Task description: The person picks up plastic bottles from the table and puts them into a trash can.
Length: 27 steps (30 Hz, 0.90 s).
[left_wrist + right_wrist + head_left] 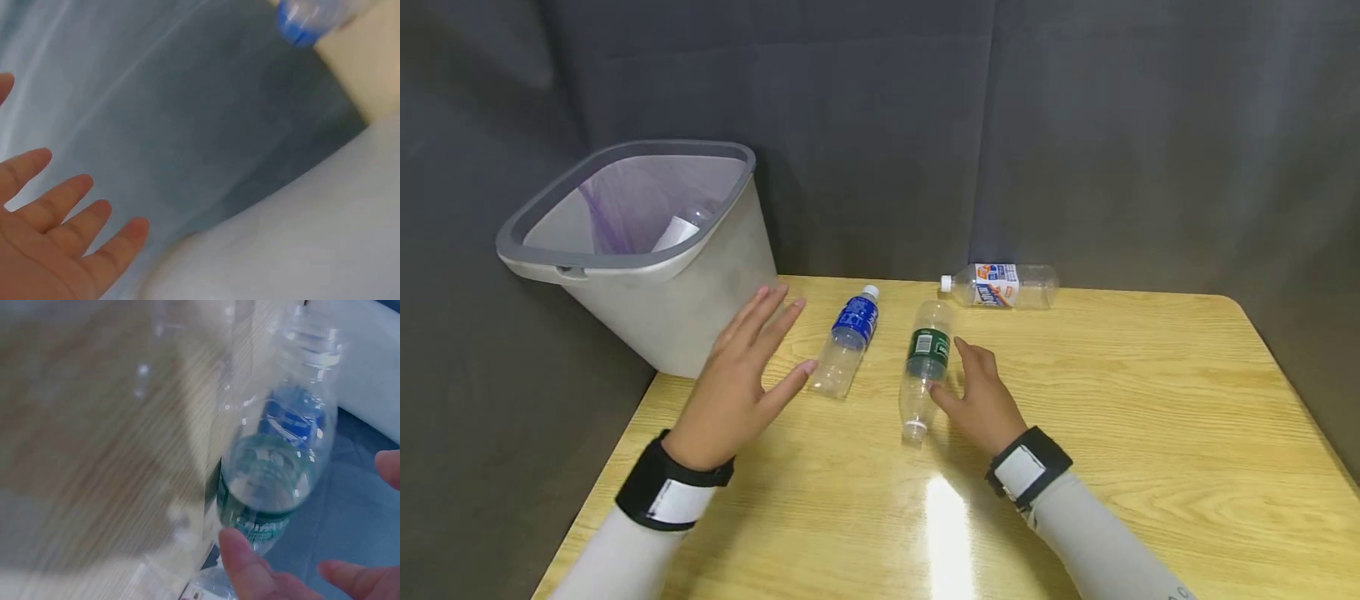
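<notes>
A clear plastic bottle with a green label [929, 346] lies on the table, its neck towards me. My right hand [983, 407] is at its right side, thumb and forefinger spread over it; in the right wrist view, one fingertip overlaps the bottle [269, 481], but contact is unclear. My left hand [730, 387] hovers with fingers spread, holding nothing, between the bin and a blue-labelled bottle [856, 318] with a white cap. The left wrist view shows that hand [56, 250] with its palm bare.
A grey-white bin [722, 300] stands at the table's left, lined with a purplish bag [617, 208] and holding a clear bottle with a white label [677, 232]. Another capped bottle with an orange-and-white label [996, 286] lies at the back edge. A dark curtain [880, 142] hangs behind.
</notes>
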Available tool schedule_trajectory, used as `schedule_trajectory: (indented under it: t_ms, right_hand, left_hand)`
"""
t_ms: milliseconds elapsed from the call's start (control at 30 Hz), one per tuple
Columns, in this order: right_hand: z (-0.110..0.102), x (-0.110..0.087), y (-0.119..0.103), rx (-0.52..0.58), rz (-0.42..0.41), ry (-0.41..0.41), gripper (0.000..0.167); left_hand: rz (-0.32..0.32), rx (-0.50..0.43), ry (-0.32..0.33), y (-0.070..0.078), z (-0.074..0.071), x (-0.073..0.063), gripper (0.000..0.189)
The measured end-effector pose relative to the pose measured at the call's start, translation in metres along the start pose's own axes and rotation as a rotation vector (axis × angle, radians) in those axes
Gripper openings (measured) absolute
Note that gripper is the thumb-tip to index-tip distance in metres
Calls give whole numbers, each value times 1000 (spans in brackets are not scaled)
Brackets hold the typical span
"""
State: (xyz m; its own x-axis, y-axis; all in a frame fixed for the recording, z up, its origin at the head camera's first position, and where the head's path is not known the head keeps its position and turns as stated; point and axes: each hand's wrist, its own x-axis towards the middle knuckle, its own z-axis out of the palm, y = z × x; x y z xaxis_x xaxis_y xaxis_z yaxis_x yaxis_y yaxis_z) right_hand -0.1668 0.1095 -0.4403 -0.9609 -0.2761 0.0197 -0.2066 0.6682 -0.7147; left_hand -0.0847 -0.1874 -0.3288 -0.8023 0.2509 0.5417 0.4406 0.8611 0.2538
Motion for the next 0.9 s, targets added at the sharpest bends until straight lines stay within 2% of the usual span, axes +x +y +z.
schedule_trajectory:
  t_ms: [167,233,333,567,767,900]
  right_hand:
    - [15,21,-5,-144,28,68,95]
    - [19,24,-5,-209,30,85,98]
    - [24,23,1,-278,39,74,99]
    - [21,18,14,-272,41,86,93]
    - [18,17,19,-234,30,68,90]
    - [13,15,22,-167,56,34,90]
  left_hand:
    - [-210,-46,-121,-6,53,-29,75]
    - [-262,-71,-153,-8,67,-37,76]
    - [-299,-94,-171,-10,80,-45,78]
    - [-309,-92,-180,-11,92,-49,81]
    - [-326,-114,-186,-10,94,-48,82]
    - [-355,-161,-192,-9,92,-46,82]
